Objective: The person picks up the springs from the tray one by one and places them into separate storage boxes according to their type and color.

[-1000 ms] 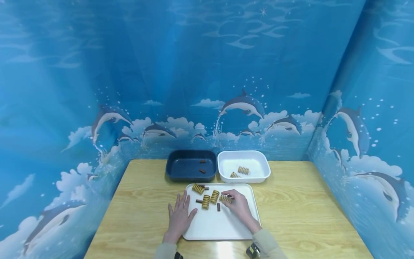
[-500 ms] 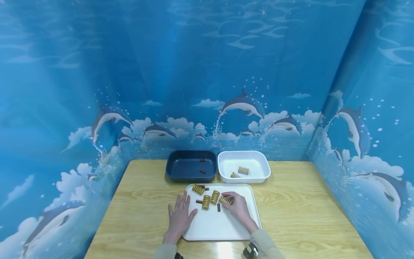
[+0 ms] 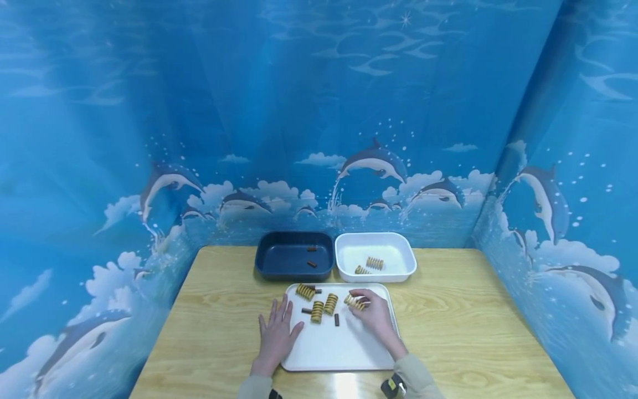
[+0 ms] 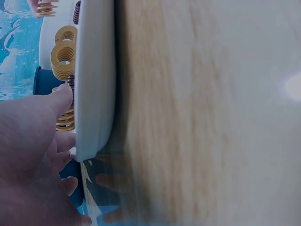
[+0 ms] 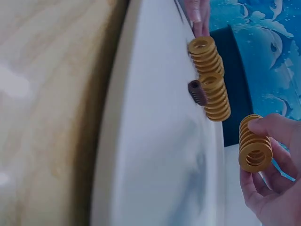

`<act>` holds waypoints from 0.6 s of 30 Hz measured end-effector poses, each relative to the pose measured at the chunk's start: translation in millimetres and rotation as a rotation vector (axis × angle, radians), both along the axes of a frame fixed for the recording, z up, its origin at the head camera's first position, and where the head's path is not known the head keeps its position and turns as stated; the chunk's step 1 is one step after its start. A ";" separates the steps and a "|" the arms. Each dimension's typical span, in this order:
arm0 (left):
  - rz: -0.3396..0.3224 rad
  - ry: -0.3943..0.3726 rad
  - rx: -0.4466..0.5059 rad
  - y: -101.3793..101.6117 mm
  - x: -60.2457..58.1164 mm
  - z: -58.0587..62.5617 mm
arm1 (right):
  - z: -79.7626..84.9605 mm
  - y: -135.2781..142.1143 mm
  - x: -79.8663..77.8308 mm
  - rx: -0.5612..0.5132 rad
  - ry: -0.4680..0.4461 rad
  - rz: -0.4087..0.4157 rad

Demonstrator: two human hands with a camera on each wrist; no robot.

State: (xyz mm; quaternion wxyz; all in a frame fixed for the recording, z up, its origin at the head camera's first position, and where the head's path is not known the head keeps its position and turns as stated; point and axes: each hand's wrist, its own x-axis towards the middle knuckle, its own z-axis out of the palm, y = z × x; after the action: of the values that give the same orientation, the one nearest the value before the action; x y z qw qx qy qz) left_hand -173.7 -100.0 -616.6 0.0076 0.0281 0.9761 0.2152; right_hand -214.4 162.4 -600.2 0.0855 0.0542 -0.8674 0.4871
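My right hand (image 3: 375, 314) pinches a yellow coil spring (image 5: 254, 143) between thumb and fingers, lifted over the right part of the white tray (image 3: 344, 354). My left hand (image 3: 277, 335) lies with fingers spread at the tray's left edge, its thumb over the rim. On the tray sit more yellow springs: one (image 3: 330, 303) in the middle, one (image 3: 317, 312) just left of it, and one (image 3: 305, 292) at the back left. Small dark brown springs lie among them, including one upright-looking piece (image 3: 336, 320) nearest the right hand and one (image 3: 306, 310) partly behind a yellow spring.
Behind the tray stand a dark blue bin (image 3: 279, 266) with two small brown springs (image 3: 311, 264) and a white bin (image 3: 408, 260) with two yellow springs (image 3: 375, 263). They sit side by side on a wooden table (image 3: 463, 321). A blue dolphin curtain (image 3: 299, 111) surrounds the table.
The right hand has taken hold of the rightmost yellow spring and raised it, moving slightly right, away from the other springs. The left hand has stayed in place.
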 end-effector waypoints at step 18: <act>0.007 -0.010 0.003 0.7 -2.1 -3.8 | 14.9 22.3 -11.9 -0.032 0.035 -0.049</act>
State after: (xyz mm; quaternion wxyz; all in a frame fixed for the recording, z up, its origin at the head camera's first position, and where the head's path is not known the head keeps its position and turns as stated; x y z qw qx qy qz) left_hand -175.8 -99.3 -620.4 0.0118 0.0237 0.9758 0.2170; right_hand -226.2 184.7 -585.3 0.1132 0.0401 -0.8589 0.4978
